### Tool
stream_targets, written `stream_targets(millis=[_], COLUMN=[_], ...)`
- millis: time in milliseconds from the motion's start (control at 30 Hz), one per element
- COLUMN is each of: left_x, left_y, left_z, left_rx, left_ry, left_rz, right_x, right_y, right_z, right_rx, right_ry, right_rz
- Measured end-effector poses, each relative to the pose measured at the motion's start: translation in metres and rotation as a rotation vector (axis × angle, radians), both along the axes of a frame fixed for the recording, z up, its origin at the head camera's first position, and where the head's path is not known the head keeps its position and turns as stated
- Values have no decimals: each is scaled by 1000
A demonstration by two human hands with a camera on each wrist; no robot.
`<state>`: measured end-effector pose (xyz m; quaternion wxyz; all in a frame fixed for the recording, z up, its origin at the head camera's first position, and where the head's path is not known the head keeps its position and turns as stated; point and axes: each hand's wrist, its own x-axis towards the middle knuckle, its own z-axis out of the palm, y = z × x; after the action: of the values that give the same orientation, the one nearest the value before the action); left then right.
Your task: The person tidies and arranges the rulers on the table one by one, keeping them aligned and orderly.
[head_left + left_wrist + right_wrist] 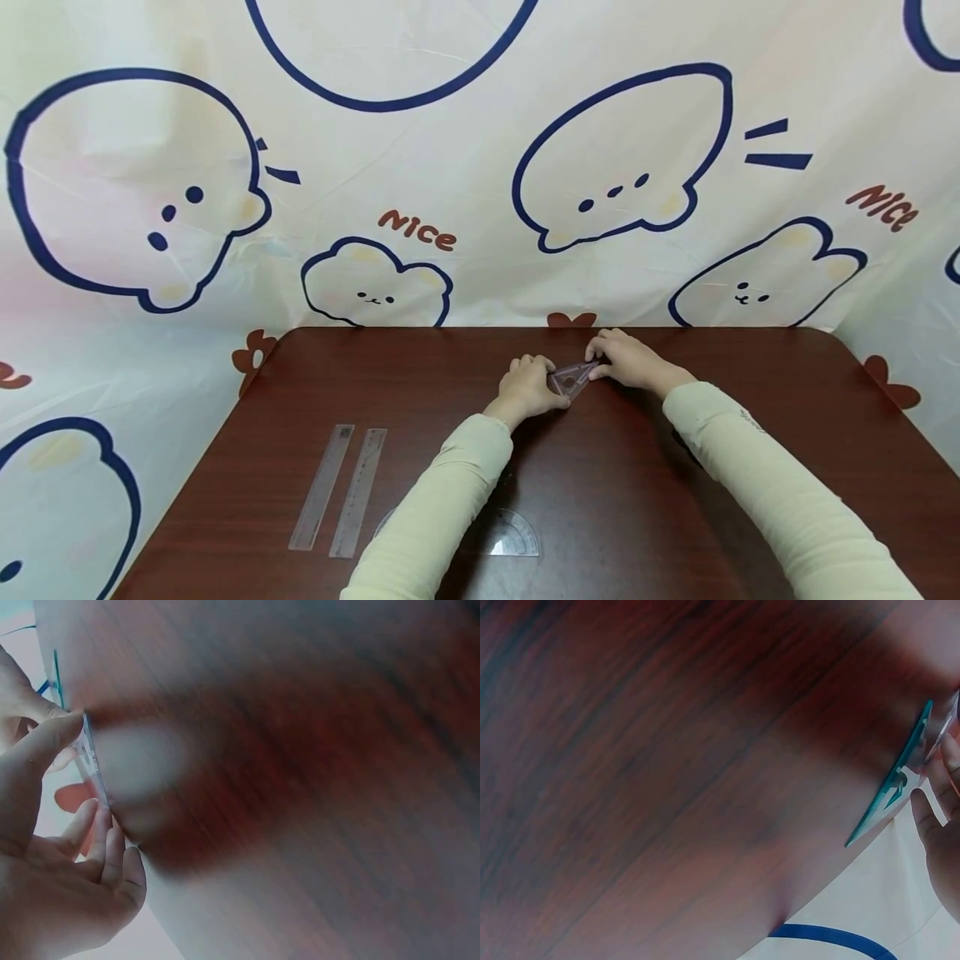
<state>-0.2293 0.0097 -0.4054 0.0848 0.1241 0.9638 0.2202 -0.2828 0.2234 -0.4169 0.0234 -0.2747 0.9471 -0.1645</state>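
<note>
Both hands meet at a clear plastic triangle (572, 379) near the far middle of the dark wooden tabletop (645, 492). In the head view the left hand (529, 387) curls its fingers round the triangle's left side, and the right hand (627, 360) pinches its upper right corner; each grip is closed on the plastic. Whether the triangle lies flat or is tipped up cannot be told from here.

The left wrist view shows what the head view does not: the triangle (91, 761) edge-on, a thin clear strip caught between the thumb and the curled fingers (101, 844) of the left hand (56, 892). The right wrist view shows the triangle (894, 787) as a teal-tinted sliver with cut-out shapes, standing off the tabletop's surface, with fingertips (934, 817) of the right hand on it at the frame's edge.

Only the head view takes in the rest: two clear rulers (339, 487) lying side by side near the front left, a protractor (510, 537) partly hidden under the left sleeve (435, 508), and a cartoon-printed cloth (450, 167) behind.
</note>
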Motion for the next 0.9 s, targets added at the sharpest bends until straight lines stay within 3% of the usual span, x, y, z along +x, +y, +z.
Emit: stream_targets(millis=[600,900], left_x=[-1,0], left_y=[2,-3], left_z=[1,1], left_rx=[45,25], left_ry=[-33,8], left_rz=[20,13], right_x=[4,5], right_y=[-5,-7], right_z=[3,-2], right_rx=[24,-12], right_ry=[19,-5], right_rz=[26,-38])
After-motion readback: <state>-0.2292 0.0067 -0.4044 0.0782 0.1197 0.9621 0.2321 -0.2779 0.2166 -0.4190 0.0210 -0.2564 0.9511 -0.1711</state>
